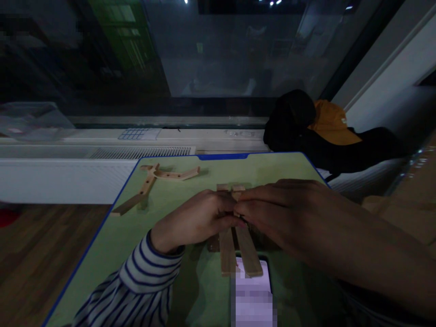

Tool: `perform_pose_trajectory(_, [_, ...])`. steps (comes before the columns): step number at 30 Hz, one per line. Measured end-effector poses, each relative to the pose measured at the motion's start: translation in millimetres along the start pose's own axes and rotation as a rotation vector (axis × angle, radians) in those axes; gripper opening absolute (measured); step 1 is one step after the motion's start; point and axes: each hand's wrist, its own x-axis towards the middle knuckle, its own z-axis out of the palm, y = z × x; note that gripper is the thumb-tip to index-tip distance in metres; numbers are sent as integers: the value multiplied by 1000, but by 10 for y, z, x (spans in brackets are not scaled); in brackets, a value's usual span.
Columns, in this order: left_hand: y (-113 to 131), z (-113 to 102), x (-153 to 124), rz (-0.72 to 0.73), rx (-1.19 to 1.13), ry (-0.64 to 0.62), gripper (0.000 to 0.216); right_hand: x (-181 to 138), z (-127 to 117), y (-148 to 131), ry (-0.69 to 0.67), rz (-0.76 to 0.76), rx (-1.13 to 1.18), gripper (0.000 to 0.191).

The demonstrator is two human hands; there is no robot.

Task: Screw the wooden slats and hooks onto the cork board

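Two light wooden slats lie side by side over the middle of the table, their near ends spread slightly apart. My left hand is closed around them from the left, thumb across the top. From the right, my right hand meets it with fingertips pressed together on the slats; the exact contact is hidden. Beneath the slats a dark brown piece shows in part. Their near ends overlap the top of a lit phone lying on the table.
On the green table, at the far left, lie angled wooden parts with holes. Behind the table are a white radiator and a window. A dark bag and an orange cap sit at the back right.
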Motion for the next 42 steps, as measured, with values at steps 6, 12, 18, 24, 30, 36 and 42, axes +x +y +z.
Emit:
perform_pose_trajectory(6, [-12,13,-1,12,-49,-35,18,7,22,11,-21,35,12,22])
perform_pose_trajectory(12, [6,18,-3,-69,-27,55,10,54,29,6,-28,51,60,21])
perform_pose_trajectory(18, [3,26,4,-23,-60,76,11,-6,-10,15,40,39,14,23])
perform_pose_trajectory(24, [8,10,0,-31,-49,56,12,-30,-28,20,-3,8,39,30])
perform_pose_trajectory(30, [2,25,9,-22,-52,-1,13,-16,-28,25,-48,62,-27,16])
perform_pose_trajectory(36, [10,39,8,-36,-75,28,11,-44,-32,35,-26,86,-91,13])
perform_pose_trajectory(42, [6,33,10,-46,-48,84,7,9,-8,34,-9,57,-12,19])
